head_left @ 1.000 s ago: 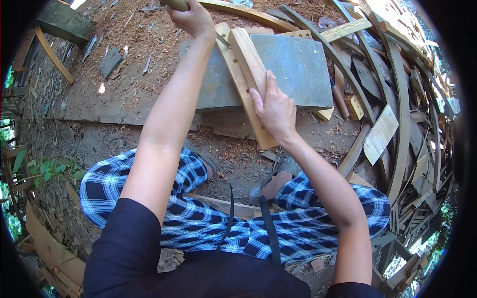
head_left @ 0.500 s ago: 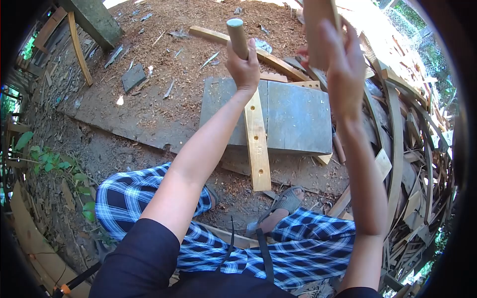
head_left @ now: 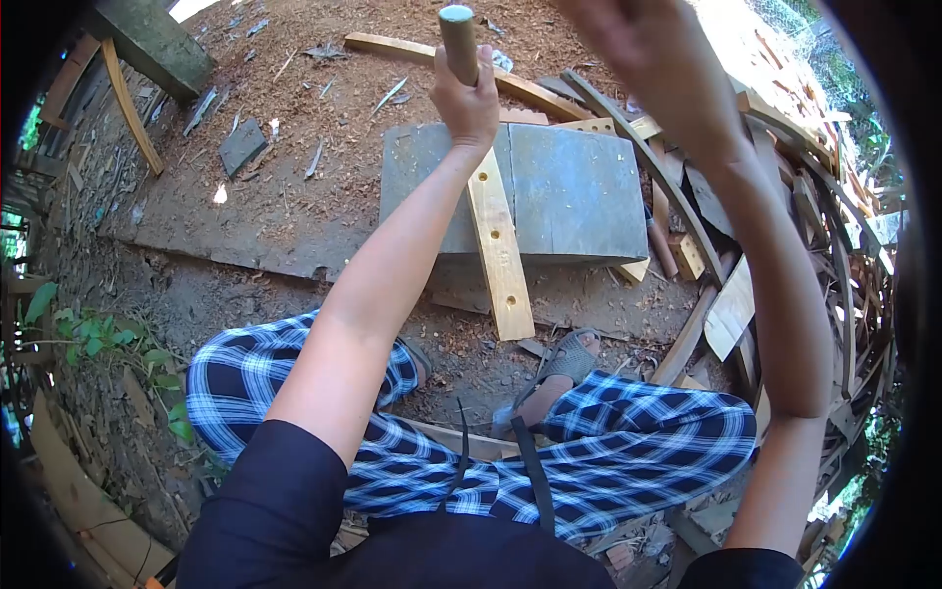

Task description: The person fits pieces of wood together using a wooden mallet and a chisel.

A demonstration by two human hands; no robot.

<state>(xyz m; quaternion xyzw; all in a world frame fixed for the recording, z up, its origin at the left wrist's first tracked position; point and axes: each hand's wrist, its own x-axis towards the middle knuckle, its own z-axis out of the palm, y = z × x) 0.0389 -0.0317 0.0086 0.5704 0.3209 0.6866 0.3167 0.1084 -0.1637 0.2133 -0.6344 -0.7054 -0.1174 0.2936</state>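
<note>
My left hand (head_left: 465, 103) is wrapped round an upright, thick round handle (head_left: 458, 49) with a pale blue-green top. Its lower end is hidden behind my fist. Just below the fist, a flat wooden strip (head_left: 503, 260) with several round holes lies across the grey block (head_left: 574, 196) and juts past its near edge. My right hand (head_left: 648, 44) is raised at the top edge, blurred and partly cut off. Whatever its fingers hold, if anything, is out of view.
Behind the block lies a long wooden strip (head_left: 402, 45) on wood chips. Curved offcuts (head_left: 677, 196) are heaped at the right. A concrete post (head_left: 157, 49) stands at the upper left. A dark flat piece (head_left: 241, 146) rests on the ground. A sandalled foot (head_left: 564, 368) is near the block.
My right hand has swung up and left, and the wooden piece seen at it earlier has left the view. The holed strip and block appear slightly higher and further left.
</note>
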